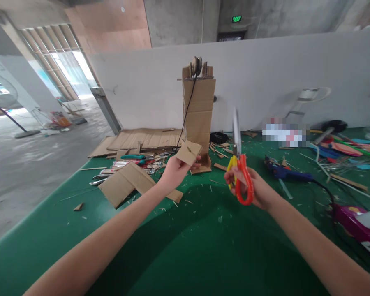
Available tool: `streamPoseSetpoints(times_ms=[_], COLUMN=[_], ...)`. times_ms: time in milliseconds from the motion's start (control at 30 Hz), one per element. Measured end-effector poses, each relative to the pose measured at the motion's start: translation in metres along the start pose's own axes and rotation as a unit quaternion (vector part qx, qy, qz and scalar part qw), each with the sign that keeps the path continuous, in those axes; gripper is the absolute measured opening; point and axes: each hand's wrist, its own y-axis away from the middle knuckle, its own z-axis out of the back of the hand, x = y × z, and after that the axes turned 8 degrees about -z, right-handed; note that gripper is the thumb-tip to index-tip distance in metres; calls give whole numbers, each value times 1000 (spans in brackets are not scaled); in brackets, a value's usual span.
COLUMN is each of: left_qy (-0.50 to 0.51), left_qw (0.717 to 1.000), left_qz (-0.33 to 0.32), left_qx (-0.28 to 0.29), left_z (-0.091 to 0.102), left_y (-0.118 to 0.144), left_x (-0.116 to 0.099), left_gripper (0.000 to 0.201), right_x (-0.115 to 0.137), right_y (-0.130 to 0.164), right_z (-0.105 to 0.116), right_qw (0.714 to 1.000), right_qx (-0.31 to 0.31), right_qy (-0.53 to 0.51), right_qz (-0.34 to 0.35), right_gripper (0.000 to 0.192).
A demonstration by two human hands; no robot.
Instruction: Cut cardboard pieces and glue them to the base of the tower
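Note:
My left hand (176,169) is closed on a small square piece of cardboard (188,153) with a dark slit or mark in its middle. It is held up in front of the foot of a tall cardboard tower (199,111). A wheel (197,65) sits at the tower's top, and a black cord (189,100) runs down from there. In my right hand (249,185) is a pair of scissors (241,164) with red and yellow handles, blades pointing up and apparently together. The scissors and the cardboard piece are well apart.
Cardboard sheets (151,139) and cut pieces (126,185) lie left on the green table (185,255), beside pliers (132,157) and other tools. At right are a blue glue gun (291,172), a purple power strip (354,224) and coloured strips (345,149). A white partition (148,90) stands behind.

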Motion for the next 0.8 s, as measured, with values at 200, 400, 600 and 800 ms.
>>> streamPoseSetpoints(times_ms=[200,400,600,800], left_qy=[18,-93,-187,-128], left_qw=[998,995,979,975], left_qz=[-19,8,11,29], left_qx=[-52,-43,79,178], left_z=[2,3,-9,-24], left_y=[-3,-3,11,22], left_x=[3,-3,-4,-10], left_gripper=[23,14,22,39], right_x=[-6,-1,-18,-20], right_y=[10,16,5,-2], right_z=[-5,-15,-38,-46], right_qw=[982,976,999,994], right_qx=[83,84,34,-41], right_qy=[171,200,-16,-89], right_qz=[14,32,33,47], right_gripper=[35,33,43,34])
